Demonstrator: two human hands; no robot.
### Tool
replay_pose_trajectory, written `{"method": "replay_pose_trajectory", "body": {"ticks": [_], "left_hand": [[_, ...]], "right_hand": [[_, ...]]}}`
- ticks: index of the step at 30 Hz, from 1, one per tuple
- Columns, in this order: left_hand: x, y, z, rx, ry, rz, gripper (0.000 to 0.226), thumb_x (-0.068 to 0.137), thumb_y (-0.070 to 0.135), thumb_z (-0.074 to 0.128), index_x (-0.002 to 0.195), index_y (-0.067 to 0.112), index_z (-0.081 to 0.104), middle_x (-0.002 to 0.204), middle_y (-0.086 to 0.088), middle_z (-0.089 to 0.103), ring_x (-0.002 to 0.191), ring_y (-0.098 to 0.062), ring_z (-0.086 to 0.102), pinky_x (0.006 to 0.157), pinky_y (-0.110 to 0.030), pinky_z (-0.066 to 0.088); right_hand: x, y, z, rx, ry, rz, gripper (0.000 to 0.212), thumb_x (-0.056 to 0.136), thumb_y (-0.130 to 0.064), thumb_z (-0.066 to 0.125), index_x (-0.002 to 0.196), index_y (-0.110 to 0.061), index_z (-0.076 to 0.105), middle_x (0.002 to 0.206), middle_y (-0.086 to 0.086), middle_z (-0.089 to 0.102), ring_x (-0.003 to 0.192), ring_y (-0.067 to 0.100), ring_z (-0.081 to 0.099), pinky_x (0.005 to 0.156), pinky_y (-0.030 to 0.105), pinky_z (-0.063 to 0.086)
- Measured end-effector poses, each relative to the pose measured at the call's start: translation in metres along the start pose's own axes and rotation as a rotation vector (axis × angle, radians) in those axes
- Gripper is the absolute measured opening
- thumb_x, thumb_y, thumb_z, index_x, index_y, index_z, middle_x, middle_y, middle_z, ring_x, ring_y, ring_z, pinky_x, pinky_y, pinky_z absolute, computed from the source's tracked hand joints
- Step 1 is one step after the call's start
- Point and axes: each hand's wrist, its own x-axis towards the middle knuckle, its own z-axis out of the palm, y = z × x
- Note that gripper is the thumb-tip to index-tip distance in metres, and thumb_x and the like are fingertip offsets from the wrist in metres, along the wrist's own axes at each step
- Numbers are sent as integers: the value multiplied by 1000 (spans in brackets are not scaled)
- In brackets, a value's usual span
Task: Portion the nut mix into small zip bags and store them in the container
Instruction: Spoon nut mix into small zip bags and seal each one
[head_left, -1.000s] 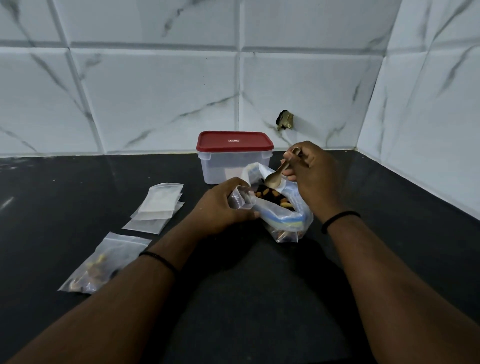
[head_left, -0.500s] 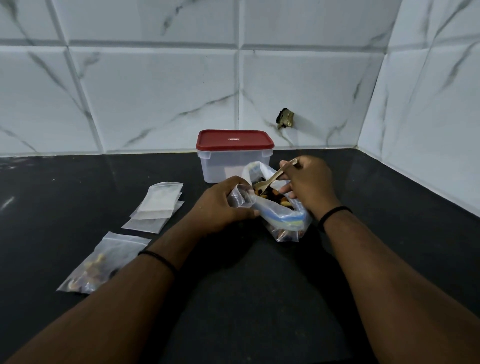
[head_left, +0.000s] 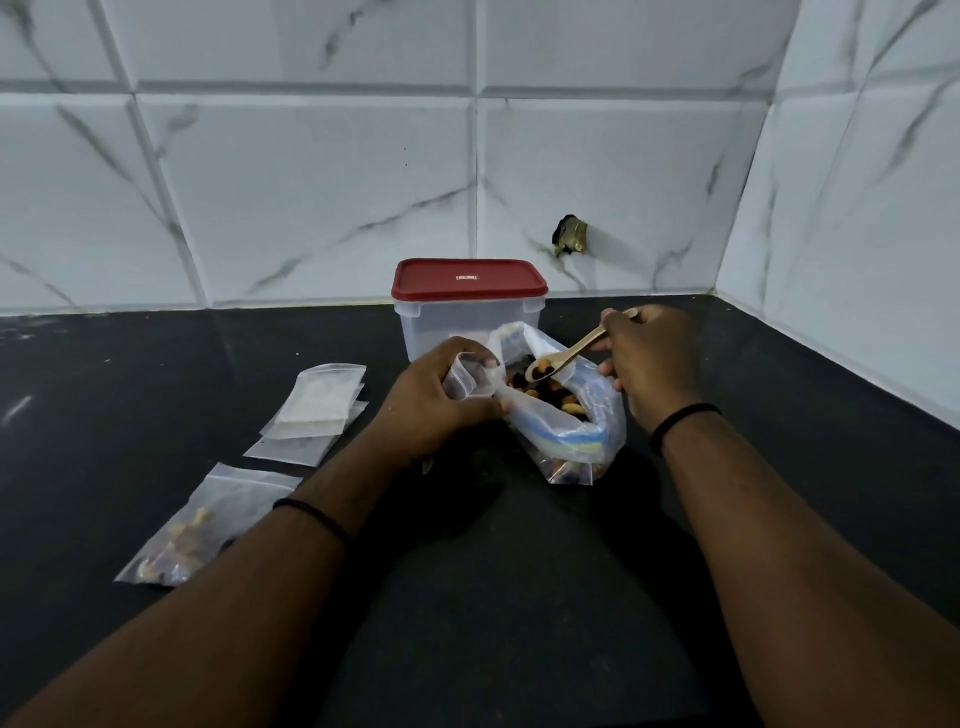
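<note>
The left hand (head_left: 436, 400) pinches a small bag (head_left: 467, 376) open beside the nut bag (head_left: 561, 415), shortening transfer; the right hand (head_left: 649, 358) grips a loaded spoon (head_left: 561, 358).

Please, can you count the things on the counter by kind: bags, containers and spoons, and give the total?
Small zip bags: 5, namely a stack of three empty bags, one filled bag, and one in the left hand
Large nut mix bag: 1
Container with red lid: 1
Spoon, in the right hand: 1
Total: 8
</note>
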Motion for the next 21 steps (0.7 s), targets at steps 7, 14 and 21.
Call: {"method": "replay_pose_trajectory", "body": {"ticks": [7, 14, 21], "left_hand": [[1, -5, 0, 58, 98, -34, 41, 77, 37, 82, 110, 36, 59, 102, 14, 62, 79, -1, 58, 59, -10, 42], [1, -3, 1, 20, 118, -51, 42, 78, 34, 82, 113, 32, 60, 93, 16, 62, 76, -2, 60, 58, -11, 43], [1, -1, -1, -74, 161, -43, 41, 80, 27, 82, 114, 26, 60, 100, 12, 65, 86, -5, 61, 64, -15, 44]], "right_hand": [[-12, -20, -6, 225, -5, 39, 21, 94, -21, 58, 75, -15, 62, 74, 7, 73, 39, 7, 50, 40, 21, 39], [-45, -41, 3, 323, -205, -123, 20, 97, -21, 62, 85, -7, 67, 65, 3, 65, 42, 9, 50, 40, 22, 37], [-53, -44, 3, 76, -494, -680, 8, 91, -16, 70, 98, -15, 75, 86, -1, 75, 68, 3, 66, 63, 17, 52]]}}
